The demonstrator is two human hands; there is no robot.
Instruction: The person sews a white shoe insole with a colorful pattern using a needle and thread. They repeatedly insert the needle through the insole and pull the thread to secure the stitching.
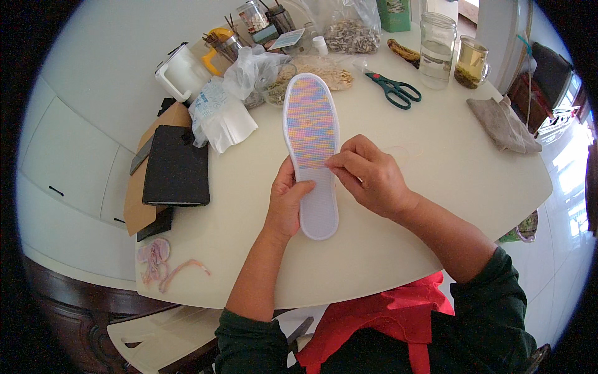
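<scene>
My left hand (286, 201) grips a white-edged insole (312, 126) by its left side, thumb on the face and fingers behind. Pastel pink, blue, purple and yellow stitching covers its upper part; the lower part is plain white. At the insole's right edge, level with the lowest stitched rows, the thumb and forefinger of my right hand (369, 175) are pinched together. Whether a needle lies between them is too small to tell. A faint, thin thread (406, 150) curves over the table just beyond my right hand.
Green-handled scissors (395, 91) lie behind the insole, near a glass jar (437, 51) and a mug (471, 63). A black notebook (176, 166) and plastic bags (224, 112) are on the left. Pastel yarn (156, 262) lies front left; a grey cloth (504, 124) sits at the right edge.
</scene>
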